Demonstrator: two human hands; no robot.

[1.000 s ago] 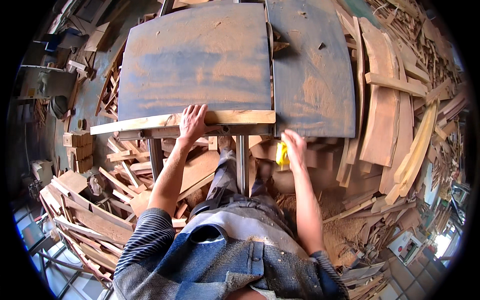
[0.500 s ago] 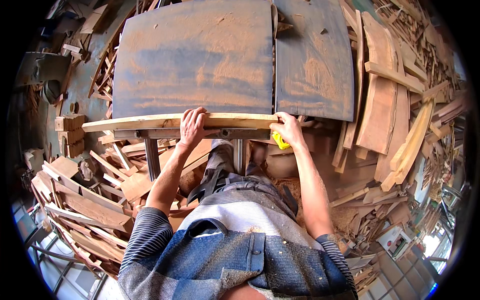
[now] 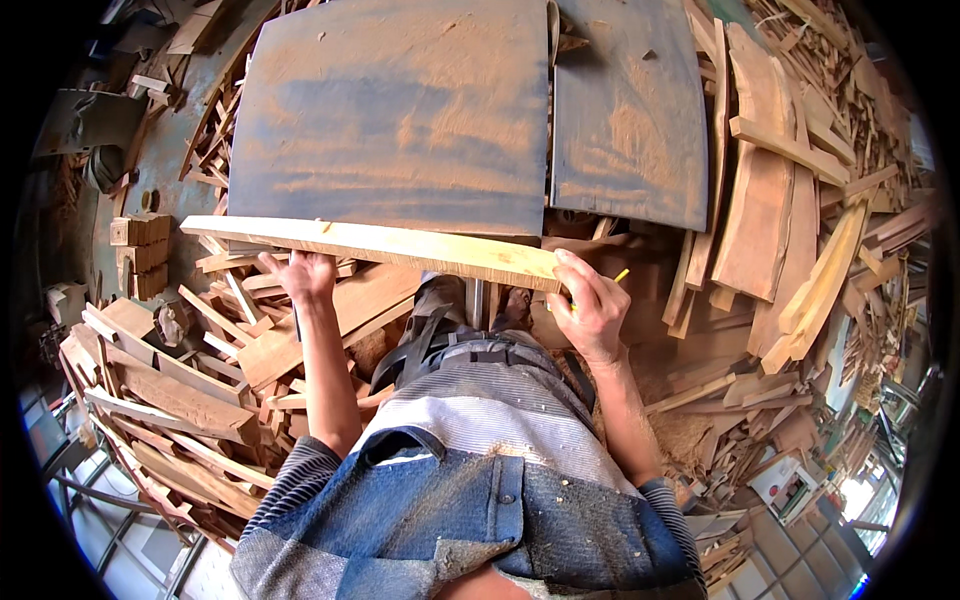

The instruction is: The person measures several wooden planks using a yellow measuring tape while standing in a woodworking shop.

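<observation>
A long, pale wooden board (image 3: pixel 400 245) is held across in front of me, slanting a little with its right end nearer to me. My left hand (image 3: pixel 310 277) is under the board left of its middle, thumb stretched out to the side and the other fingers partly hidden by the wood. At the right end, my right hand (image 3: pixel 592 308) grips the board, its fingers bent round the end. A thin yellow strip (image 3: pixel 621 275) sticks out by the right hand's fingers; its kind does not show. Beyond the board lies a dark, flat machine table (image 3: pixel 400 120) dusted with sawdust.
A second dark table panel (image 3: pixel 630 130) stands to the right across a narrow gap. Wide planks (image 3: pixel 755 180) and strips lean beyond it. Offcuts are heaped at the left (image 3: pixel 170 385), with stacked blocks (image 3: pixel 140 245) farther back. Sawdust and scraps lie by my right side.
The board has come off the table's front rail toward me and now slants. My left hand has slid left and gone beneath it. My right hand has turned and come nearer.
</observation>
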